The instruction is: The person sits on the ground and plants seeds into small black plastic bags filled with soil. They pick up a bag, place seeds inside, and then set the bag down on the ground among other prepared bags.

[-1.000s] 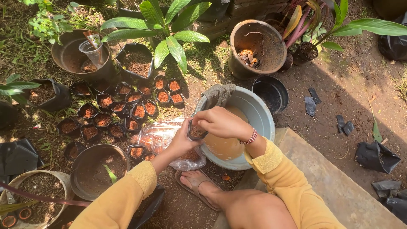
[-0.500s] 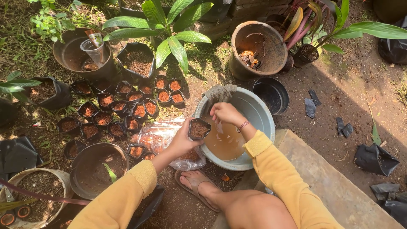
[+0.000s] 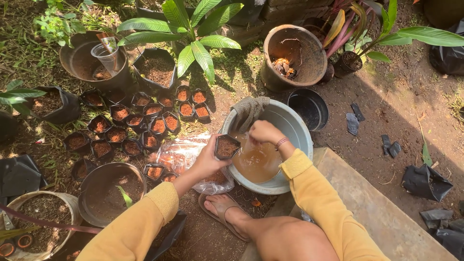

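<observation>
My left hand (image 3: pixel 207 162) holds a small black seedling bag filled with brown soil (image 3: pixel 226 146) at the left rim of a grey metal basin (image 3: pixel 300 129). The basin holds muddy brown water (image 3: pixel 256 163). My right hand (image 3: pixel 263 132) is curled over that water, just right of the bag, fingers closed; what it holds cannot be seen. A grey cloth (image 3: pixel 249 109) hangs over the basin's far rim. Both arms wear yellow sleeves. My foot in a sandal (image 3: pixel 223 209) rests below the basin.
Several small soil-filled black bags (image 3: pixel 140 126) stand in rows at left. A clear plastic bag of soil (image 3: pixel 178 157) lies beside the basin. Brown pots (image 3: pixel 290 55), a round dark pot (image 3: pixel 105 191), a black pot (image 3: pixel 308 107), leafy plants and a concrete step (image 3: pixel 367 203) surround me.
My right hand has moved from on top of the small bag out over the water in the basin. My left hand keeps holding the bag at the rim.
</observation>
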